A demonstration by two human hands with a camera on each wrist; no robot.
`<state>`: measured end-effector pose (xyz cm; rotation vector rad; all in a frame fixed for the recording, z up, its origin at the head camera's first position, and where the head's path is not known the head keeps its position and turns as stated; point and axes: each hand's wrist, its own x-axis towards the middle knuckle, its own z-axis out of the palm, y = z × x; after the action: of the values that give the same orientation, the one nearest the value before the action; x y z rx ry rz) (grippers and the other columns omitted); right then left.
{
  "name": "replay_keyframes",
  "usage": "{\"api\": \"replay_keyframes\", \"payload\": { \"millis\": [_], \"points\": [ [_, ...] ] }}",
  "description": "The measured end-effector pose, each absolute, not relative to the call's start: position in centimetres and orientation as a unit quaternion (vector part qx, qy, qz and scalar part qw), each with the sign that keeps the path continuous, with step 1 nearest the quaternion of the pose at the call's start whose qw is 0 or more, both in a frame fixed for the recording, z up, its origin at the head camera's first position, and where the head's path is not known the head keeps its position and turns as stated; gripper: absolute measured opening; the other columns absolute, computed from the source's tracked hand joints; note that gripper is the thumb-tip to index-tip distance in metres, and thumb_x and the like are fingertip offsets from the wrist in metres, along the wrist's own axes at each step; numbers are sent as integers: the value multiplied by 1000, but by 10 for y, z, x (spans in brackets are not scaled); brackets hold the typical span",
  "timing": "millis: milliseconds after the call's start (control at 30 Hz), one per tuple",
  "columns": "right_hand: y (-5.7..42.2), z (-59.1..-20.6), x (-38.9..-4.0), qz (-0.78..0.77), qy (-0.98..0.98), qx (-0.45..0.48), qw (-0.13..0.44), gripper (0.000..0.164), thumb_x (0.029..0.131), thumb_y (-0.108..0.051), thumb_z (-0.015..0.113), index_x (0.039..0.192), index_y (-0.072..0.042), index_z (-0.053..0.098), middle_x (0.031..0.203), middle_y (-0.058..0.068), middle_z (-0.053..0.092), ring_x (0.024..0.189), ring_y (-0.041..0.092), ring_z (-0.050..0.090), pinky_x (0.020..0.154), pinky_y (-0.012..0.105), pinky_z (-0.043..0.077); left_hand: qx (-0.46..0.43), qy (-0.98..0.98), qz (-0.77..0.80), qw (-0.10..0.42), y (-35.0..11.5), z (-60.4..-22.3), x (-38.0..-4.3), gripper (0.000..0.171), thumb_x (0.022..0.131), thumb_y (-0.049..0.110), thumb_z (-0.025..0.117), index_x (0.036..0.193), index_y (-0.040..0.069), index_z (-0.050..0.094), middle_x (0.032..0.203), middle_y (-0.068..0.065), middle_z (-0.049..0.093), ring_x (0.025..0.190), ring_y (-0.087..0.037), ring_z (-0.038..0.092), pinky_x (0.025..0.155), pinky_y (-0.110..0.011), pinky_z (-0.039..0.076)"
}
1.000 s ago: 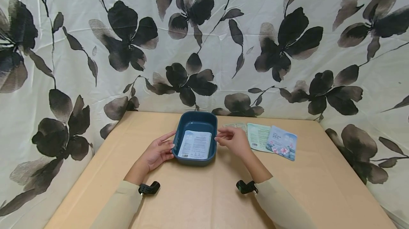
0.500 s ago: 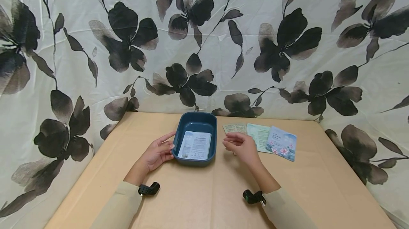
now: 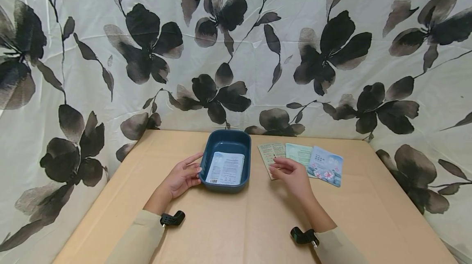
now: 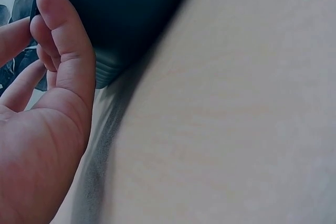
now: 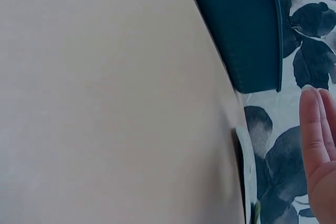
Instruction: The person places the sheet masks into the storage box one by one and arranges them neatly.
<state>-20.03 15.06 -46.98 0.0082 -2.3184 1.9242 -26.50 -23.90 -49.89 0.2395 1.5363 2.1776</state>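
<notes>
A dark blue plastic bin point(image 3: 225, 136) stands mid-table with a flat pale blue printed packet point(image 3: 225, 168) lying inside. My left hand point(image 3: 182, 176) rests its fingertips against the bin's left side, right at the rim; the left wrist view shows the fingers point(image 4: 73, 51) loosely bent along the outer wall. To the right of the bin my right hand point(image 3: 293, 176) holds nothing, its fingers nearly straight and together in the right wrist view. Those fingertips overlap a beige-green printed packet point(image 3: 272, 151) in the head view, and the hand hides part of it.
Beside the beige-green packet lie a mint-green packet point(image 3: 298, 152) and a light blue packet with pink flowers point(image 3: 328, 165), overlapping one another. A floral curtain point(image 3: 236, 59) hangs behind the table's far edge. Bare tabletop point(image 3: 236, 231) shows in front of the bin.
My right hand has left the bin's right side and moved right, over to the packets, uncovering more of the beige-green one. The left hand and the bin have stayed in place.
</notes>
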Motion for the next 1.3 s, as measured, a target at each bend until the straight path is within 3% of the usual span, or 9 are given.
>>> {"api": "replay_keyframes", "payload": {
  "millis": [433, 633, 867, 1300],
  "points": [
    [174, -473, -188, 653, -754, -18, 65, 49, 92, -14, 78, 136, -2, 61, 114, 12, 76, 97, 14, 76, 82, 33, 62, 84, 558, 792, 234, -238, -501, -266, 67, 103, 2, 56, 163, 16, 28, 113, -4, 66, 76, -11, 66, 72, -26, 60],
    [185, -471, -184, 644, -760, -34, 81, 48, 92, -16, 78, 135, -3, 62, 112, 10, 76, 95, 20, 77, 81, 29, 62, 85, 560, 791, 231, -239, -501, -265, 68, 103, 1, 56, 163, 14, 26, 110, -2, 65, 76, -11, 65, 71, -26, 60],
    [199, -473, -177, 640, -763, -55, 77, 57, 90, -23, 80, 139, -2, 59, 114, 9, 76, 95, 16, 77, 82, 28, 62, 85, 559, 792, 231, -240, -501, -264, 67, 103, 2, 56, 163, 15, 28, 111, -3, 66, 76, -11, 66, 71, -26, 60],
    [226, -479, -171, 639, -761, -62, 95, 60, 92, -19, 78, 141, 5, 53, 100, -12, 74, 88, 5, 75, 79, 25, 62, 87, 559, 791, 231, -240, -501, -264, 69, 102, 2, 57, 163, 14, 28, 112, -5, 66, 76, -11, 66, 71, -26, 60]
  ]
}}
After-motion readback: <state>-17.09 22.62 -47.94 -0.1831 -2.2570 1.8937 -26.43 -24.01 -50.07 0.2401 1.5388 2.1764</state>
